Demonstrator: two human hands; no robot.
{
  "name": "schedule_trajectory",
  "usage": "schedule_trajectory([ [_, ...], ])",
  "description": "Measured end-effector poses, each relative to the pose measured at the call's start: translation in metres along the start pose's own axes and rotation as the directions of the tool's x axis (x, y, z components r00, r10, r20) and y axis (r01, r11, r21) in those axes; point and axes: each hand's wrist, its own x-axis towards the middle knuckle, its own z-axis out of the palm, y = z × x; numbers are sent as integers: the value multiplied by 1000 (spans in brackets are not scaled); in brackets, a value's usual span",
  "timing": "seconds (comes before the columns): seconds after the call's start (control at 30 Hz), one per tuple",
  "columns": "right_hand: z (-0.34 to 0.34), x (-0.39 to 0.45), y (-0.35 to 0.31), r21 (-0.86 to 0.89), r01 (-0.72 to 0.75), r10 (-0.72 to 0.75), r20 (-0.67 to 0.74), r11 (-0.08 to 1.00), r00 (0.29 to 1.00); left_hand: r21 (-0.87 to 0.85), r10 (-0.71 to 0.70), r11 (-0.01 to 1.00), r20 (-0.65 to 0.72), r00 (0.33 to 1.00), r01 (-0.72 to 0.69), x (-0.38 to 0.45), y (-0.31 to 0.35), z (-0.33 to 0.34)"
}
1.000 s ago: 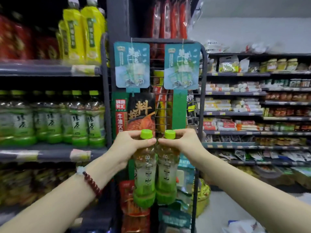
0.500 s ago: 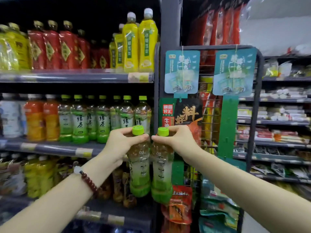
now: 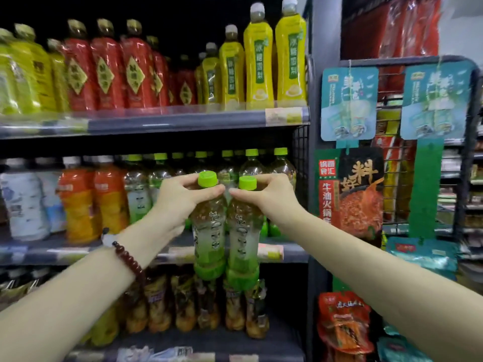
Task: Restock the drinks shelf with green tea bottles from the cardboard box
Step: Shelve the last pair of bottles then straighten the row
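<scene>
Up in front of the drinks shelving, both hands hang in the air, each closed around the neck of a clear plastic green tea bottle with a lime-green cap and a green label band low on the body. The left hand (image 3: 183, 198) pinches its left bottle (image 3: 209, 236) just under the cap with fingers and thumb wrapped tight; a dark red bead bracelet (image 3: 129, 259) circles that wrist. The right hand (image 3: 264, 197) grips the right bottle (image 3: 243, 244) the same way, and the fingertips of the two hands nearly meet between the caps. The two bottles hang upright side by side, their bodies touching, with the right one sitting a little lower. Just behind the hands runs the grey metal middle shelf (image 3: 292, 253), where a row of matching green-capped tea bottles (image 3: 281, 165) stands at the right end, and further out beyond the left hand stand orange juice bottles (image 3: 78, 202) and white-labelled bottles (image 3: 23, 202). Above the hands, the upper shelf (image 3: 183, 124) carries tall yellow bottles with white caps (image 3: 258, 64) and red bottles with gold diamond labels (image 3: 104, 71). Below the hands, the lower shelf holds dark brownish bottles (image 3: 183, 301), too blurred to tell more. Out past the right hand, a dark wire rack (image 3: 473, 142) carries hanging teal snack cards (image 3: 349, 103) and a black and red hotpot seasoning packet (image 3: 362, 194).
</scene>
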Motion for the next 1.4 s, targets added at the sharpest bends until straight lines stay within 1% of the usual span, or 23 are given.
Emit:
schedule_trajectory([
  [0.13, 25, 17, -15, -63, 29, -31, -24, 998, 999, -44, 22, 999, -28, 999, -23, 13, 7, -24],
  [0.2, 33, 23, -24, -99, 65, -68, -29, 993, 997, -59, 48, 997, -52, 997, -51, 17, 10, -33],
  [0.33, 48, 33, -38, -112, 144, -154, -91, 983, 984, 27, 112, 994, -86, 990, -110, 27, 11, -49],
  [0.5, 65, 47, -38, -130, 161, -181, -155, 978, 971, 32, 120, 993, -140, 983, -116, 45, -2, -56],
  [0.63, 68, 60, -31, -175, 139, -176, -216, 975, 960, -3, 124, 992, -118, 985, -126, 69, -9, -55],
  [0.73, 66, 67, -24, -175, 85, -131, -267, 981, 955, -48, 129, 990, -75, 989, -132, 81, -16, -50],
  [0.8, 64, 70, -20, -198, 62, -113, -261, 978, 959, -42, 148, 988, -41, 988, -149, 87, -21, -49],
  [0.87, 65, 70, -16, -260, 57, -123, -244, 964, 962, -11, 165, 986, 5, 986, -165, 92, -26, -50],
  [0.93, 69, 70, -12, -315, 59, -136, -227, 947, 964, 36, 140, 989, 74, 987, -142, 93, -33, -53],
  [1.0, 74, 70, -8, -327, 44, -118, -210, 944, 970, 30, 73, 996, 147, 986, -78, 90, -47, -55],
  [1.03, 77, 70, -6, -323, 26, -95, -201, 946, 975, 8, 49, 999, 151, 987, -51, 89, -54, -55],
  [1.13, 85, 72, -5, -299, 4, -57, -169, 954, 984, -11, 48, 999, 70, 996, -48, 90, -62, -54],
  [1.23, 89, 69, -1, -304, -14, -36, -156, 953, 987, 27, 28, 999, 102, 994, -31, 89, -59, -56],
  [1.3, 87, 60, 10, -272, -62, 17, -161, 960, 987, 99, 3, 995, 124, 992, -15, 79, -64, -59],
  [1.37, 85, 47, 24, -245, -102, 69, -140, 964, 988, 209, -77, 977, 153, 985, 43, 64, -82, -62],
  [1.4, 85, 40, 31, -259, -126, 96, -125, 958, 988, 267, -120, 961, 167, 979, 72, 57, -93, -63],
])
